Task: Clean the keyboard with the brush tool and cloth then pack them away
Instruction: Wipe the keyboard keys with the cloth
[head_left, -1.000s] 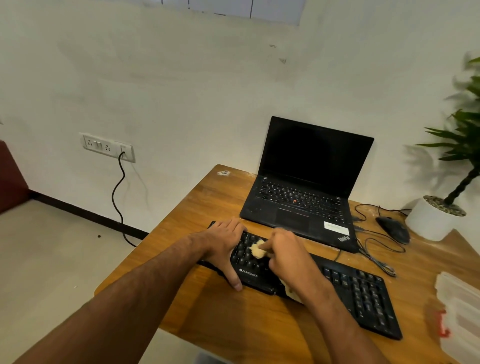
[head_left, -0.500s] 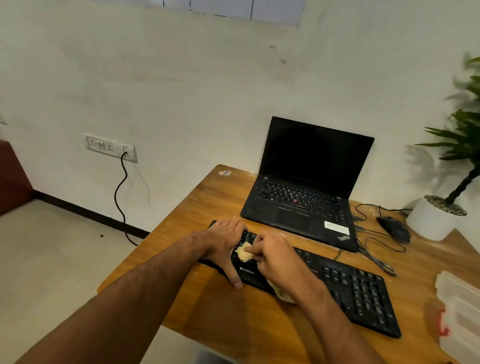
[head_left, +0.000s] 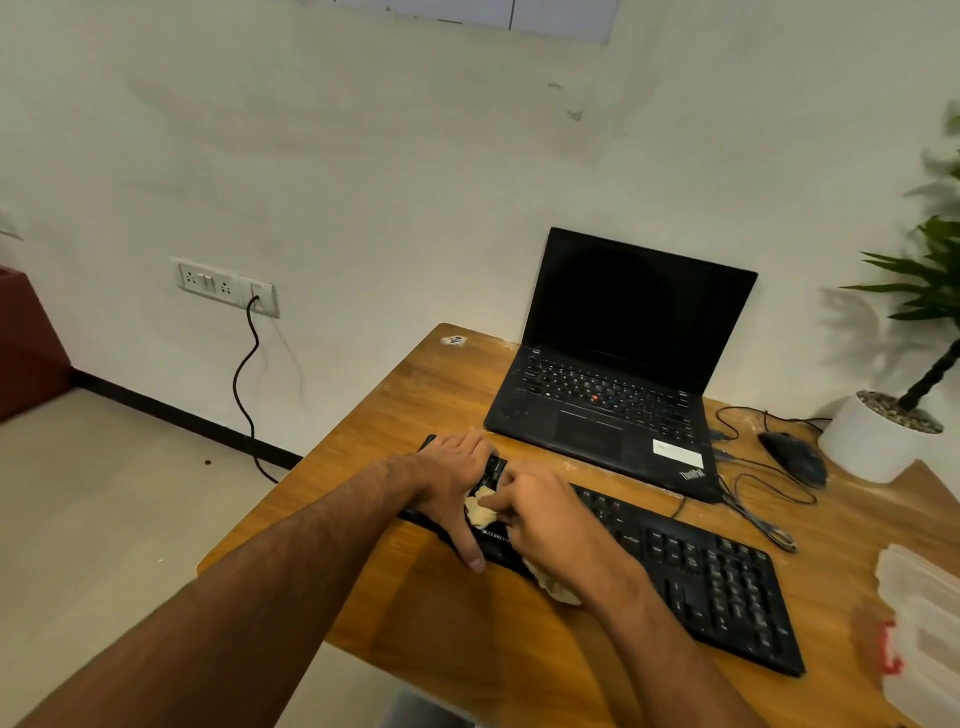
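keyboard (head_left: 717, 582) L end hidden | cloth (head_left: 480, 512) mostly under right hand (head_left: 550, 525)

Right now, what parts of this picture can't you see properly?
Head view only:
- Left end of the keyboard: hidden under the left hand and right hand.
- Cloth: mostly covered by the right hand, so its size is unclear.
- Plastic case: cut off by the right edge.
- Plant: cut off by the right edge, leaves blurred.
- Brush tool: not in view.
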